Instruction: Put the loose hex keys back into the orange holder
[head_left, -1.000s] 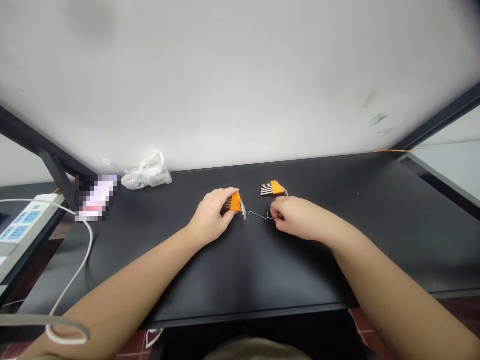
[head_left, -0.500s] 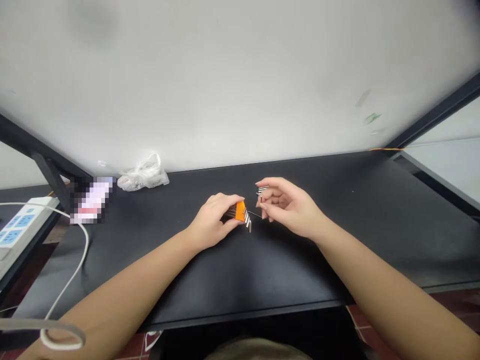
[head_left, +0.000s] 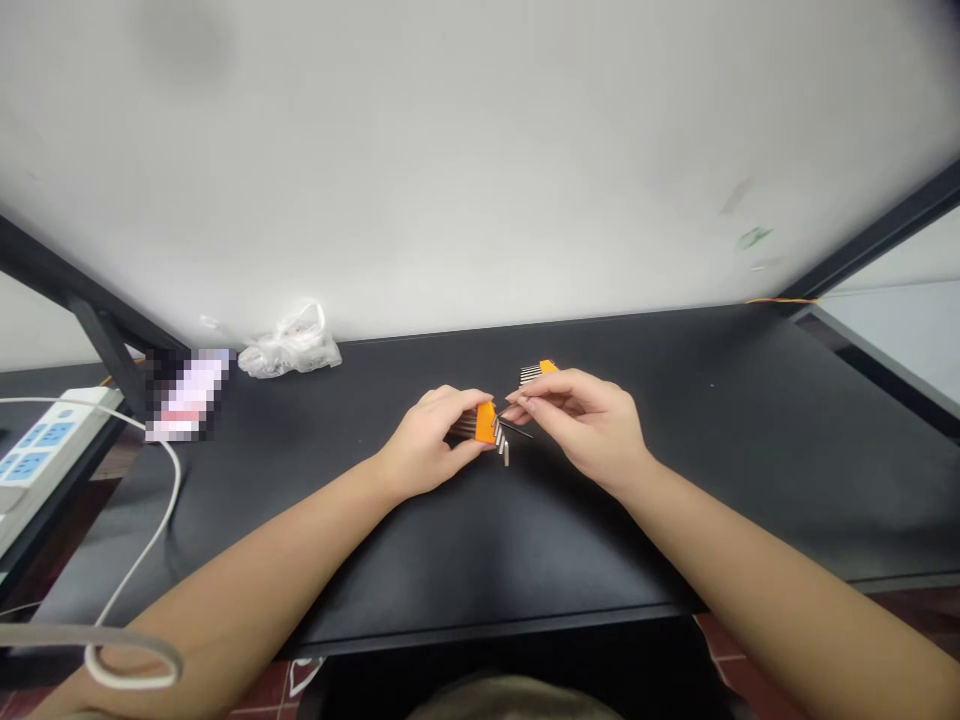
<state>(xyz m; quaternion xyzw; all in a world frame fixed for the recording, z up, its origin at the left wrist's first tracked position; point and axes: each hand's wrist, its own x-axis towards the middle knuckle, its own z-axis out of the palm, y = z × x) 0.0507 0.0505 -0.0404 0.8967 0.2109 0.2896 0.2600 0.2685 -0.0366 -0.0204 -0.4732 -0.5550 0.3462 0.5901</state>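
My left hand (head_left: 429, 445) is wrapped round an orange hex key holder (head_left: 486, 423), with thumb and fingers on its two ends. Several silver hex keys (head_left: 500, 440) stick out of it, their short bent ends facing right. Close to its right side, my right hand (head_left: 581, 420) pinches a thin hex key (head_left: 508, 408) between thumb and fingers; its tip points at the holder, and I cannot tell whether it touches. A dark thin hex key (head_left: 519, 431) shows just below those fingers. Behind my right hand lies a second orange holder (head_left: 549, 366) with several keys, partly hidden.
The black table (head_left: 420, 570) runs up to a pale wall. A clear plastic bag (head_left: 291, 345) lies at the back left beside a blurred-out phone-like object (head_left: 191, 395). At far left are a white power strip (head_left: 45, 440) and a looping white cable (head_left: 174, 480).
My right hand has closed in and turned over, bringing the thin hex key's tip to the holder. More of the second orange holder now shows. My left hand has hardly moved.
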